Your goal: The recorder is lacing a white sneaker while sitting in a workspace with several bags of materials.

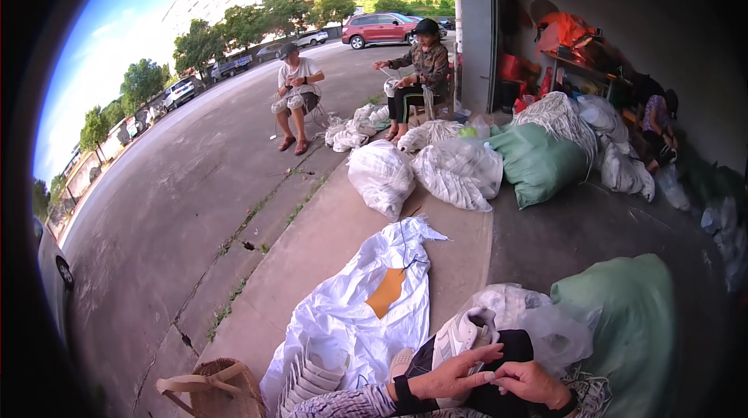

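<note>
A white and grey sneaker [460, 334] rests on my lap against dark cloth, its opening facing up. My left hand [456, 371] is over the near part of the sneaker, fingers stretched out and a dark band on the wrist. Just right of it, my right hand [534, 381] has its fingers curled and thumb pressed in, close to the left fingertips. Whatever it pinches, if anything, is too small to make out. Beside my left forearm sits a row of nested white shoe pieces [312, 380]. A pale shoe part [401, 363] shows behind the sneaker.
A white woven sack [343, 305] lies spread ahead, with an orange-brown piece [386, 293] on it. To the left stands a wicker seat [222, 395]. Green sack [623, 324] and clear plastic bag [557, 332] crowd my right. Farther off, filled bags [382, 176] lie near two seated people [425, 67].
</note>
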`<action>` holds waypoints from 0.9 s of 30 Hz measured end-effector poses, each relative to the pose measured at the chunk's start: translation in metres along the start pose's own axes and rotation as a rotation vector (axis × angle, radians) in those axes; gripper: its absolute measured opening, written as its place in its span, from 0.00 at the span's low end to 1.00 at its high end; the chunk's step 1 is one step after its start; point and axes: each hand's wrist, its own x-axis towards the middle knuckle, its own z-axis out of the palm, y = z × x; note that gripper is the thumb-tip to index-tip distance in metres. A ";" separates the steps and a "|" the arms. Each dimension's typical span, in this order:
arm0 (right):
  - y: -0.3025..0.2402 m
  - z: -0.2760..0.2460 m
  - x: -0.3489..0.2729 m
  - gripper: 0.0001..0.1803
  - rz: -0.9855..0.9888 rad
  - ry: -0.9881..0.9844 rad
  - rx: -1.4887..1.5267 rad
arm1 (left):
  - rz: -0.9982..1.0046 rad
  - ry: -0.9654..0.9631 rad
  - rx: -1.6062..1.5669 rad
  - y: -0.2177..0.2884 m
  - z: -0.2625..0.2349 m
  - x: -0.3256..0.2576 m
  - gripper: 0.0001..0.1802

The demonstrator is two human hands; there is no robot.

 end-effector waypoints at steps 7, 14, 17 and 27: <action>0.032 -0.048 -0.022 0.06 0.058 0.261 0.709 | -0.173 -0.130 -0.156 -0.019 -0.003 -0.001 0.19; 0.120 -0.061 -0.069 0.10 0.328 0.645 -0.298 | -0.259 -0.084 0.326 -0.021 -0.044 -0.022 0.16; 0.096 -0.036 -0.050 0.16 0.186 0.520 -0.712 | -0.151 0.041 0.451 -0.033 -0.028 -0.026 0.15; 0.023 0.032 0.024 0.18 0.070 -0.012 0.070 | -0.235 0.144 0.502 -0.038 0.000 -0.023 0.12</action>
